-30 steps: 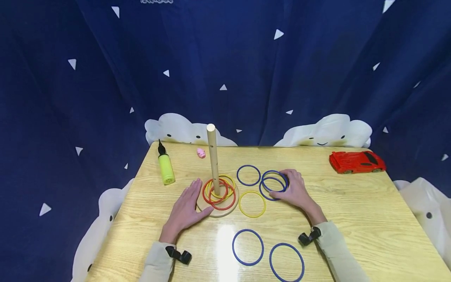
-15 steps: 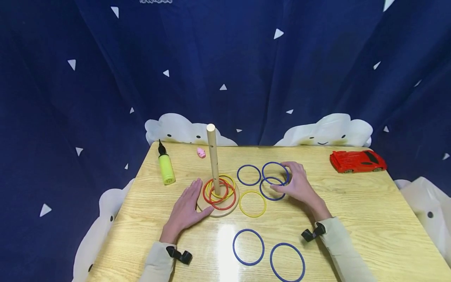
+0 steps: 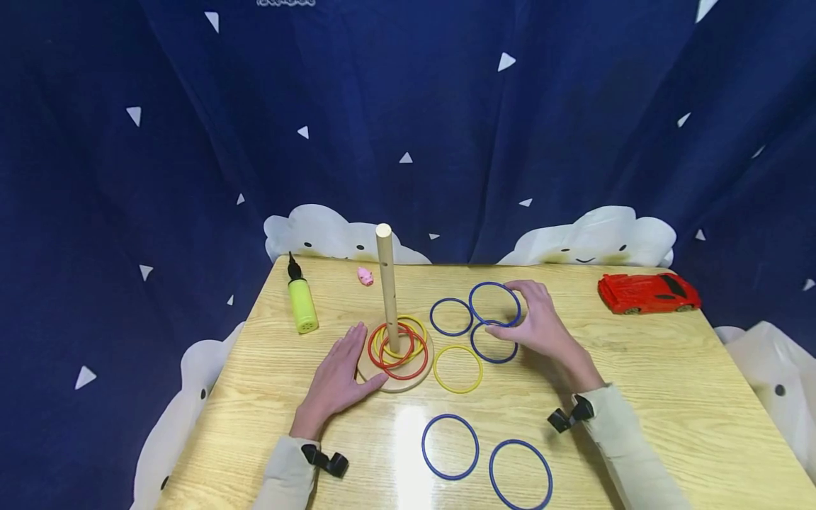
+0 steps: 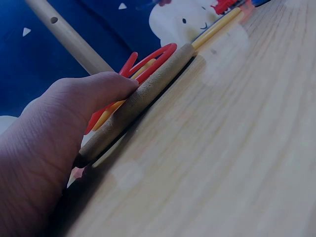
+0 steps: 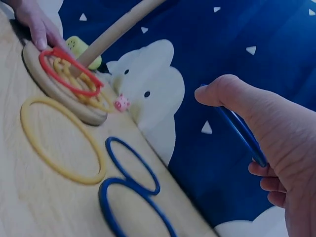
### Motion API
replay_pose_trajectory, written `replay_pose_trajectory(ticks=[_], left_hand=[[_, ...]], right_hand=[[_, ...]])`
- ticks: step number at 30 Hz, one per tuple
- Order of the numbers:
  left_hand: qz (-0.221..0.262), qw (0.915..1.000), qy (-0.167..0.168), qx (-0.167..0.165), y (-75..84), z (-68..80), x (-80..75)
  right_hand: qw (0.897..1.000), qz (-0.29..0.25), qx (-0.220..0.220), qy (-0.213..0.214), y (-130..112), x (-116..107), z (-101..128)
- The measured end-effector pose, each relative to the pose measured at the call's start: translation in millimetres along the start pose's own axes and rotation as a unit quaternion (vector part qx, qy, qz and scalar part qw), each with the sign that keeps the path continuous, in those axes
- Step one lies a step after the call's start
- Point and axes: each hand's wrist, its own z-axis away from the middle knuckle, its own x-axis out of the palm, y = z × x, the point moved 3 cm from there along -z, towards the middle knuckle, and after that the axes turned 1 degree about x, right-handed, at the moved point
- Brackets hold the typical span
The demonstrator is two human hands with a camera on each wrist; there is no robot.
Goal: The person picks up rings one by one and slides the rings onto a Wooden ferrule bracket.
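In the head view, my right hand (image 3: 542, 322) pinches a blue ring (image 3: 470, 303) between thumb and fingers; the right wrist view shows this ring (image 5: 242, 132) raised off the table. Another blue ring (image 3: 494, 362) lies partly below it. My left hand (image 3: 334, 379) rests flat beside a round wooden base (image 4: 134, 106), fingers straight along its left side and thumb on its near rim. A wooden post (image 3: 387, 290) stands upright from the base. Red rings (image 3: 426, 348) and yellow rings (image 3: 417, 323) lie loosely around the post's foot.
A yellow ring (image 3: 458, 346) and a blue ring (image 3: 431, 316) lie right of the base. Two blue rings (image 3: 450, 415) sit nearer the front. Around the back are a yellow-green pump (image 3: 302, 304), a pink toy pig (image 3: 365, 276) and a red toy car (image 3: 647, 292).
My right hand has lifted the blue ring off the one it overlapped, moving it away from me and slightly left. My left hand stays at the base.
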Motion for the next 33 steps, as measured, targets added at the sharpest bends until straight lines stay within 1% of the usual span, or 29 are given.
replay_pose_trajectory(ticks=[7, 14, 17, 22, 27, 30, 33], left_hand=[[0.0, 1.0, -0.004, 0.0, 1.2, 0.4, 2.9], [0.005, 1.0, -0.007, -0.001, 2.4, 3.0, 6.1], [0.003, 1.0, -0.006, -0.003, 0.8, 3.5, 2.0], [0.002, 1.0, 0.002, -0.004, -1.7, 3.4, -6.2], [0.001, 1.0, -0.005, -0.003, -0.7, 3.0, -5.5], [0.004, 0.9999, -0.01, -0.006, 0.1, 2.6, -3.4], [0.006, 1.0, -0.004, -0.003, 0.8, 1.4, -1.7]], right_hand=[[1.0, -0.006, -0.024, -0.004, -28, -12, -13], [0.997, -0.021, -0.068, 0.003, -61, -21, -29], [0.996, -0.03, -0.088, 0.0, -81, -26, -42], [0.991, -0.039, -0.128, 0.008, -114, -40, -65], [0.983, -0.047, -0.176, 0.019, -143, -52, -81], [0.974, -0.064, -0.215, 0.034, -159, -57, -90], [0.965, -0.081, -0.246, 0.045, -173, -59, -97]])
